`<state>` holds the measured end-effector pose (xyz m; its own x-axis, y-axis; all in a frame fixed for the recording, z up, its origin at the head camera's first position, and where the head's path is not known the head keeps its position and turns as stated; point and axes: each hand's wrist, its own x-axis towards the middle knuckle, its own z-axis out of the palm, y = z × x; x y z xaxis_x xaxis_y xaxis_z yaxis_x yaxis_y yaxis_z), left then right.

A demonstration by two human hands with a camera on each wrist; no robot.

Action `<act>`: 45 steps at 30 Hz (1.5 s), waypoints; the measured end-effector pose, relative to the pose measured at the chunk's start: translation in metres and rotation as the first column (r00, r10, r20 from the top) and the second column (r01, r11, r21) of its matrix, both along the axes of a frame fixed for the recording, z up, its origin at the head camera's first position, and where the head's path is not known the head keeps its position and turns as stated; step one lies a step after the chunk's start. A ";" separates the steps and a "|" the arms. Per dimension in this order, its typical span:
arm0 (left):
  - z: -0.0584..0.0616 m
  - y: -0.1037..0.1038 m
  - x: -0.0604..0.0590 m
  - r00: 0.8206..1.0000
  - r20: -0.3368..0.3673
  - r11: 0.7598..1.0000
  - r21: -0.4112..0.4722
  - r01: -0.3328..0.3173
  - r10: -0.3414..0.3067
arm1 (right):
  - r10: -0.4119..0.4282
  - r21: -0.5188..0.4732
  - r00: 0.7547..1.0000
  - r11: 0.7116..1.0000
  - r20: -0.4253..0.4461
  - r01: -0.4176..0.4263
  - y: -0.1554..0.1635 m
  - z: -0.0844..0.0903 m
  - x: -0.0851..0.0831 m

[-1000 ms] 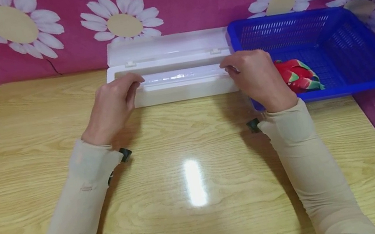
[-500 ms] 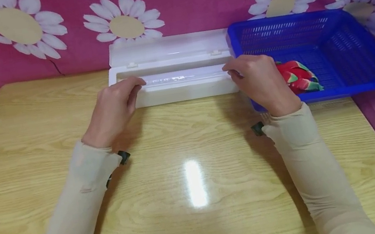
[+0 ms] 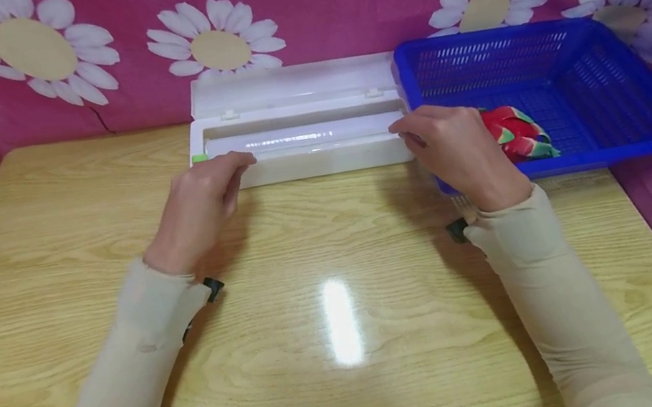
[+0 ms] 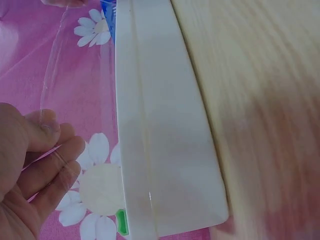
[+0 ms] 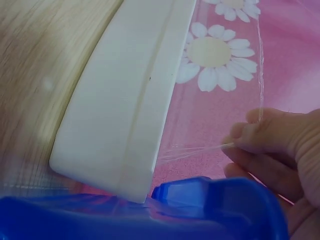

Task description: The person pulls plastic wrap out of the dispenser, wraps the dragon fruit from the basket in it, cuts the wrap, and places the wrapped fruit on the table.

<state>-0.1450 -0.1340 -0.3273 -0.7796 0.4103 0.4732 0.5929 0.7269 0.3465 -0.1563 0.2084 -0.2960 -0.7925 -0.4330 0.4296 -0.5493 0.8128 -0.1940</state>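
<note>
A sheet of clear film (image 5: 261, 70) stretches between a person's two hands above a white box (image 3: 319, 164), its free edge pulled into a line roughly parallel to the box's long axis, which runs left to right across the person's front. From that edge the film slopes back to the box; its side edge, seen from the right wrist, meets the box near the right end. The sheet is so transparent from the head camera that its full extent is hard to judge.

The left hand (image 3: 196, 208), near the box's left end, pinches one corner between thumb and fingers. The right hand (image 3: 461, 154), by the box's right end, grips the other corner likewise.

Inside the box a pale roll (image 3: 288, 139) lies lengthwise, pointing the same way. The lid (image 3: 292, 83) is tipped back along the box's far side, and a small green tab (image 3: 199, 158) shows at its left end.

Just beside the box's right end sits a blue basket (image 3: 555, 165) holding a red-and-green item (image 3: 516, 132). The wood-grain tabletop (image 3: 321, 248) spreads before the box; a pink daisy-print cloth (image 3: 330, 6) hangs behind it.
</note>
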 end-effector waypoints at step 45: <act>-0.011 0.001 0.031 0.998 -0.052 0.999 -0.018 0.030 -0.031 | 0.097 0.031 0.981 0.995 -0.171 -0.093 0.013 -0.002 0.022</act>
